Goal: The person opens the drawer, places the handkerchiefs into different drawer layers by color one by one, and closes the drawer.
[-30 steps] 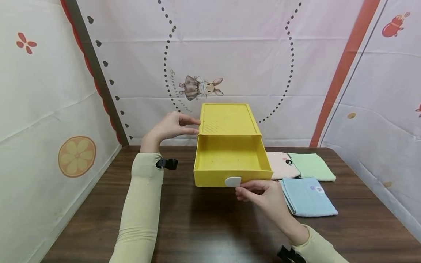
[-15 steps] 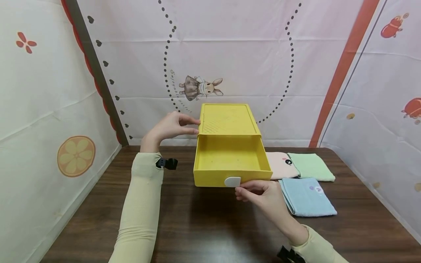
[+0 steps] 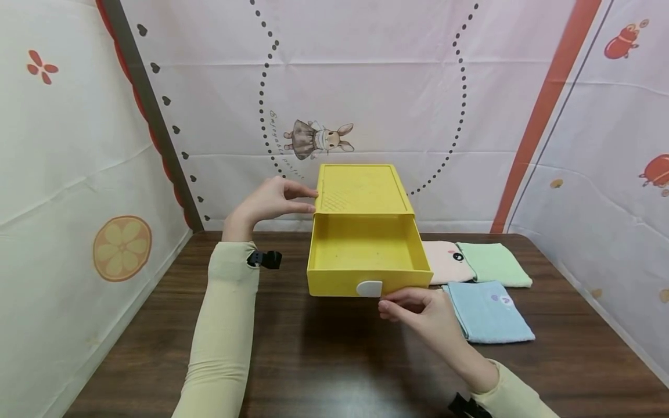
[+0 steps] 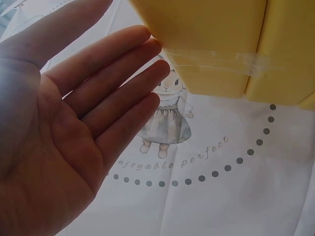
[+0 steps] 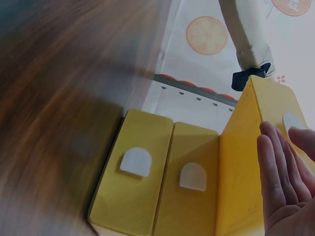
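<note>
A yellow drawer cabinet (image 3: 363, 188) stands on the table with its top drawer (image 3: 334, 284) pulled out; nothing lies inside the drawer. My left hand (image 3: 269, 203) touches the cabinet's left side near the top, its fingers straight in the left wrist view. A white half-round handle (image 3: 369, 288) sits on the drawer front. Just right of it, my right hand (image 3: 423, 310) has its fingertips at the drawer's lower front edge, fingers straight and thumb apart in the right wrist view. Below, two closed drawers (image 5: 128, 196) carry similar white handles.
Folded cloths lie at the right: a pink one (image 3: 444, 264) partly behind the drawer, a green one (image 3: 493, 264) beside it and a blue one (image 3: 491, 313) nearer. A printed curtain (image 3: 366, 104) closes off the back and sides of the brown wooden table (image 3: 292, 360).
My right hand has shifted slightly right, its fingertips coming away from the white handle. The left hand, cabinet and drawer stay put.
</note>
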### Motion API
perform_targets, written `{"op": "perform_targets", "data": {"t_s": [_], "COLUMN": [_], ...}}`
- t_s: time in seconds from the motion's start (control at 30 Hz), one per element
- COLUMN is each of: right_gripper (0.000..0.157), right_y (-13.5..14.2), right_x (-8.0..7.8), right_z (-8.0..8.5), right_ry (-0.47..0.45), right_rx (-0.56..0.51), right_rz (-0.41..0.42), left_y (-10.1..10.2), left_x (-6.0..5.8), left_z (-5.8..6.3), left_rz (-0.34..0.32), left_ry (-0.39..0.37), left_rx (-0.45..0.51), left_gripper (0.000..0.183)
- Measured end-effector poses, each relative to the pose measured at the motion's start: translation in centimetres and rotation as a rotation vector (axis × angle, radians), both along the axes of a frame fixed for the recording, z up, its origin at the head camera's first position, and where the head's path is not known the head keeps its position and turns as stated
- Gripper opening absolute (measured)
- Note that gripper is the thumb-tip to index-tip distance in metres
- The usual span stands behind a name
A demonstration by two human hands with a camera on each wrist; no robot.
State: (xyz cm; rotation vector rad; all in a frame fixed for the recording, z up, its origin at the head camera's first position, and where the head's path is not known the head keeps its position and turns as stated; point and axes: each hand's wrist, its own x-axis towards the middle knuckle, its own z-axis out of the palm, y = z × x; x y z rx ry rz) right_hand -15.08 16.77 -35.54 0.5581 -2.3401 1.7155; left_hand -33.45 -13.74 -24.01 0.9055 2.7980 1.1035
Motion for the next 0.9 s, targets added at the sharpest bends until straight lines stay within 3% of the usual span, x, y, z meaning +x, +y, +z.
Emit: {"op": "perform_targets", "data": {"t_s": [0.2, 0.4, 0.67, 0.9], "right_gripper": [0.007, 0.010, 0.011, 0.015], "right_y": [0.7, 2.0, 3.9, 5.7], "right_x": [0.6, 0.2, 0.1, -0.6], "right_z": [0.2, -1.0, -1.7, -2.0], "right_ry": [0.062, 0.132, 0.113, 0.066], "right_rx": [0.136, 0.213, 0.267, 0.312], "right_rz": [-0.070, -0.095, -0.066, -0.102], "left_y": [0.2, 0.1, 0.0, 0.0], "left_x": [0.0, -0.1, 0.0, 0.0], "left_z": [0.0, 0.0, 0.1, 0.0], "left_rz": [0.000, 0.002, 0.001, -0.006], "left_ry": [0.003, 0.007, 0.008, 0.009], "left_rx": [-0.003, -0.009, -0.011, -0.008], "left_gripper": [0.043, 0.045, 0.044, 0.043]}}
